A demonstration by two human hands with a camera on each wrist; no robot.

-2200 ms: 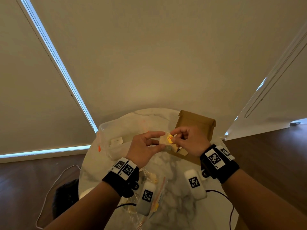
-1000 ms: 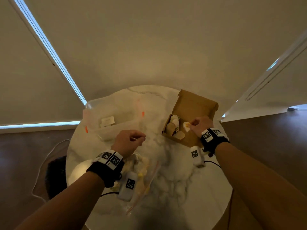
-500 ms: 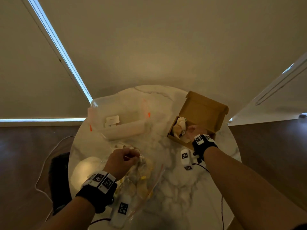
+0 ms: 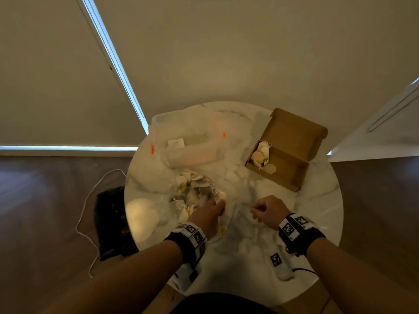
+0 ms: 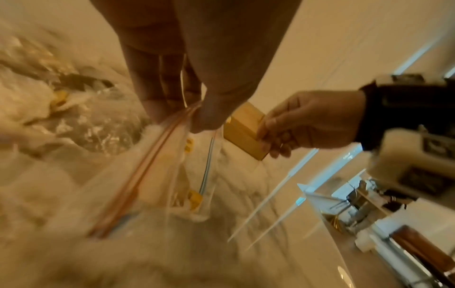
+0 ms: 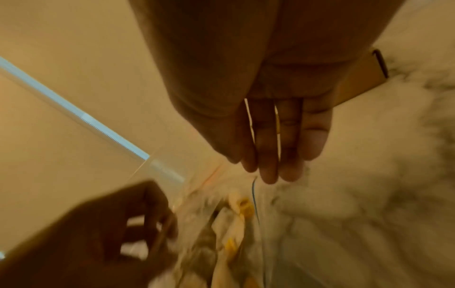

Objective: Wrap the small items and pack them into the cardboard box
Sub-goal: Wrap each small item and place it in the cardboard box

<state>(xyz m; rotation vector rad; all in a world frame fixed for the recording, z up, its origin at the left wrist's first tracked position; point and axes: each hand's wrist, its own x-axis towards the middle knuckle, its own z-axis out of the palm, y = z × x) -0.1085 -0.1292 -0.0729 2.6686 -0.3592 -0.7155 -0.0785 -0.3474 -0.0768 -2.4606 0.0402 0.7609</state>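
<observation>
An open cardboard box (image 4: 292, 155) stands at the back right of the round marble table (image 4: 317, 211); a few wrapped items (image 4: 260, 155) lie in its left end. A clear zip bag (image 4: 199, 196) of small pale and yellow items lies at the centre left. My left hand (image 4: 218, 206) pinches the bag's zip edge (image 5: 172, 124) between thumb and fingers. My right hand (image 4: 256, 211) hovers just right of the bag's mouth, fingers loosely bent and holding nothing (image 6: 268, 167). The bag's contents (image 6: 234, 233) show blurred below it.
A clear plastic container (image 4: 188, 141) with a white card inside sits at the back left. A white cable (image 4: 90, 211) and a dark object (image 4: 111, 223) lie on the floor left of the table. A walled corner backs the table.
My right hand left a wrapped item in the box and drew back toward the bag. My left hand dropped to the bag and took hold of its zip edge.
</observation>
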